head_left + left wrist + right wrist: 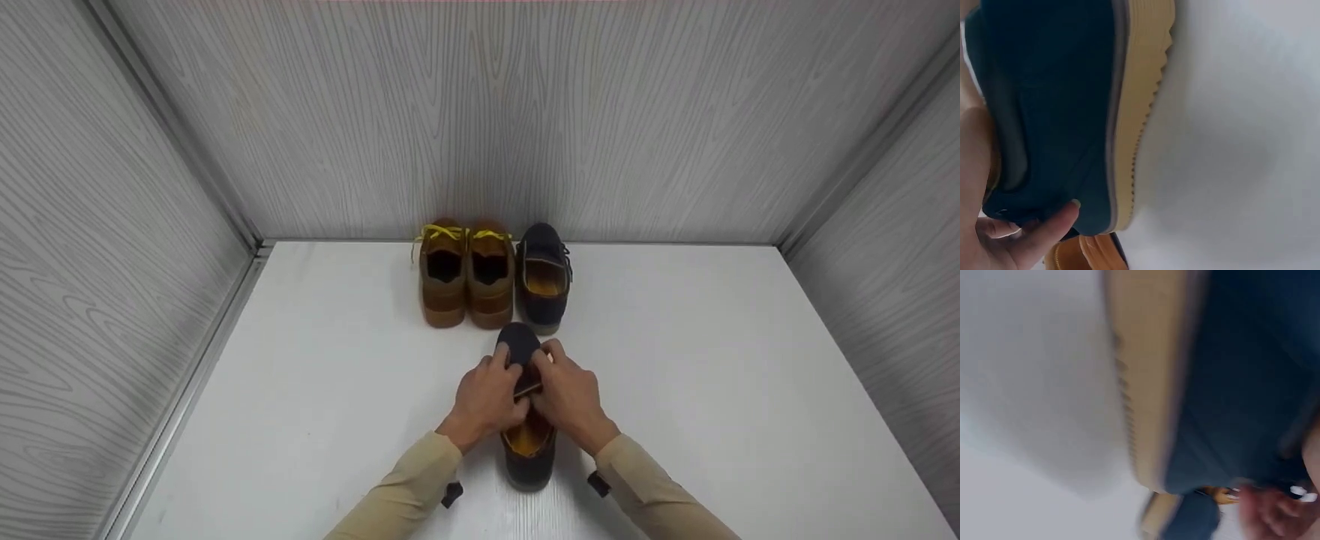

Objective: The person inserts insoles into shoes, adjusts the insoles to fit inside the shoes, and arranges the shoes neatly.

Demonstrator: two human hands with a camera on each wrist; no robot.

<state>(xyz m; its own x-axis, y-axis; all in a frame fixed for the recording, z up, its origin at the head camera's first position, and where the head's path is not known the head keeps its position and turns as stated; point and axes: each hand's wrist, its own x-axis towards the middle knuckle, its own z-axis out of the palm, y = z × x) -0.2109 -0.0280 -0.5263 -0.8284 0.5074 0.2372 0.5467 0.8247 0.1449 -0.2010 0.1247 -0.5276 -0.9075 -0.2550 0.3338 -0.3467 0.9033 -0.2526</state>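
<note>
A dark navy lace-up shoe (pixel 529 474) with a tan sole stands on the white surface, toe pointing away. My left hand (pixel 487 394) grips it from the left at the opening, with curled fingers on the upper. From the right, my right hand (pixel 571 394) holds the same part, its fingertips close to the left ones. In the left wrist view, a finger lies on the side of the navy shoe (pixel 1061 112) near the toe. The right wrist view is blurred; its fingers are by the shoe's upper (pixel 1241 394). Whether a lace is between the fingers is hidden.
Against the back wall (pixel 480 120) stand a brown left shoe (pixel 444 300) and brown right shoe (pixel 491 304) with yellow laces. Beside them is another navy shoe (pixel 544 300), close beyond the held shoe's toe. Grey wood-grain panels enclose the white surface (pixel 712 375).
</note>
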